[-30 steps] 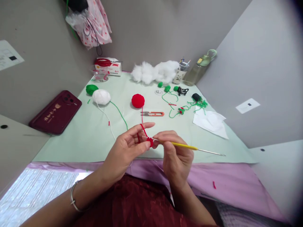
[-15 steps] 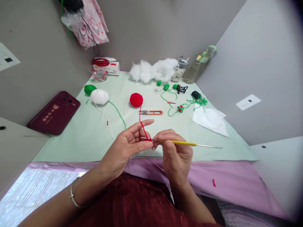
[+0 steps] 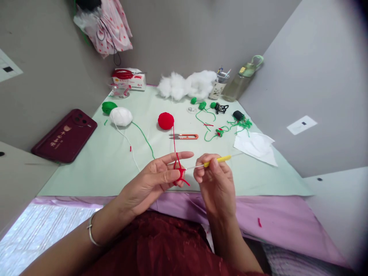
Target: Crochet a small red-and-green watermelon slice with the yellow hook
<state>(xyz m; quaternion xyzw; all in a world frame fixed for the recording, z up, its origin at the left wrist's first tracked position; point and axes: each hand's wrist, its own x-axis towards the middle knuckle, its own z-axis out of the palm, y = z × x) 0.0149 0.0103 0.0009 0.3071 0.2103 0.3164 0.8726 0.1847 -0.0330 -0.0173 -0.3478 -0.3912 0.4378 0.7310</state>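
My left hand [image 3: 156,174] pinches a small piece of red crochet work [image 3: 181,173] between thumb and fingers, its index finger stretched out with red yarn [image 3: 174,142] running over it. That yarn leads back to a red ball of yarn [image 3: 166,121] on the table. A short red tail hangs below the piece. In my right hand [image 3: 215,176] is a crochet hook with a yellow handle [image 3: 221,159]; its thin metal tip reaches the right edge of the red piece. Whether the tip sits in a loop is too small to tell.
Orange thread snips [image 3: 184,136] lie just beyond my hands. White yarn [image 3: 121,117] and green yarn [image 3: 109,107] are on the left, near a dark red phone [image 3: 64,136]. White stuffing [image 3: 186,85], a pen cup [image 3: 219,86] and a bottle [image 3: 241,80] stand at the back. Green crocheted bits [image 3: 202,105] lie right.
The hook has drawn back to the right and tilted, its handle end now higher. The red piece has turned in my left fingers, showing more of itself and its tail.
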